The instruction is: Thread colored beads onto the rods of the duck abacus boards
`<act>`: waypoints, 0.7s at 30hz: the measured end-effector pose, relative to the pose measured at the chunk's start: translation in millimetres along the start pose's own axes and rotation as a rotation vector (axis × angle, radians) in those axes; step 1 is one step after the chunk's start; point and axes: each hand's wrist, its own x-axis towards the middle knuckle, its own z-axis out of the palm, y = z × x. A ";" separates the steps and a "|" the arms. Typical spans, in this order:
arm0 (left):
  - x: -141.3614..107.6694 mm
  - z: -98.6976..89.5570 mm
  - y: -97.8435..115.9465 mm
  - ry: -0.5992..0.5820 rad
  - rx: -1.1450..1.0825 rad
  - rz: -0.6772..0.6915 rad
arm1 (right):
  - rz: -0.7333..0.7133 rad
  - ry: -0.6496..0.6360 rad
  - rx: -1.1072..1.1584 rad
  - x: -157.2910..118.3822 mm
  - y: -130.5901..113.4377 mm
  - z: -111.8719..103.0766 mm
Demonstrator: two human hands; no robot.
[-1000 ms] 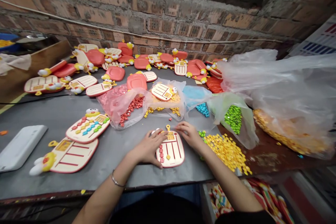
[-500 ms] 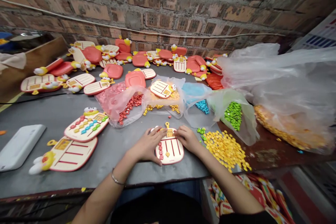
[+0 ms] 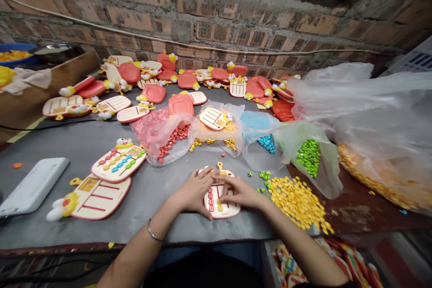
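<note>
A cream toy board (image 3: pixel 231 210) with a red rim and slots lies flat at the front middle of the table. Red beads (image 3: pixel 211 202) fill its left slot, and yellow beads (image 3: pixel 220 207) sit in the slot beside them. My left hand (image 3: pixel 194 191) holds the board from the left, thumb at the lower edge and fingers over the top. Over the second slot, the thumb and forefinger of my right hand (image 3: pixel 238 192) come together at a yellow bead. Both hands partly hide the board's upper end. To the right lies a loose pile of yellow beads (image 3: pixel 299 200).
Bags of red beads (image 3: pixel 173 139), blue beads (image 3: pixel 266 143) and green beads (image 3: pixel 308 157) lie behind my hands. A filled board (image 3: pixel 118 164) rests on another board (image 3: pixel 101 200) at left, near a white power bank (image 3: pixel 33 186). More boards (image 3: pixel 189 79) line the brick wall.
My right hand has moved from the board's upper right edge down and inward onto the second slot. More yellow shows in that slot. The whole view has shifted slightly.
</note>
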 end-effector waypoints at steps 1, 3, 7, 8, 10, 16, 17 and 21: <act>-0.1 -0.6 0.3 -0.002 -0.005 -0.003 | -0.009 0.010 -0.021 3.0 -3.7 -10.9; -0.1 -2.2 0.8 -0.009 -0.020 -0.004 | -0.037 0.169 -0.102 18.5 -7.3 -37.0; -0.2 -5.5 1.5 -0.024 -0.038 0.000 | 0.047 0.554 -0.280 83.7 3.0 -93.2; -0.2 -5.7 1.3 -0.025 -0.036 0.001 | 0.110 0.568 -0.342 102.5 8.2 -104.8; -0.3 -5.0 -0.1 -0.019 -0.031 0.007 | 0.321 0.535 -0.435 136.0 19.2 -122.0; -0.1 4.3 -10.5 0.034 -0.056 0.067 | 0.493 0.459 -0.349 178.0 38.0 -131.1; 0.0 5.7 -11.8 0.037 -0.060 0.076 | 0.489 0.456 -0.315 180.2 37.9 -130.6; 0.5 8.7 -13.6 0.049 -0.062 0.096 | 0.435 0.495 -0.137 195.6 28.1 -131.1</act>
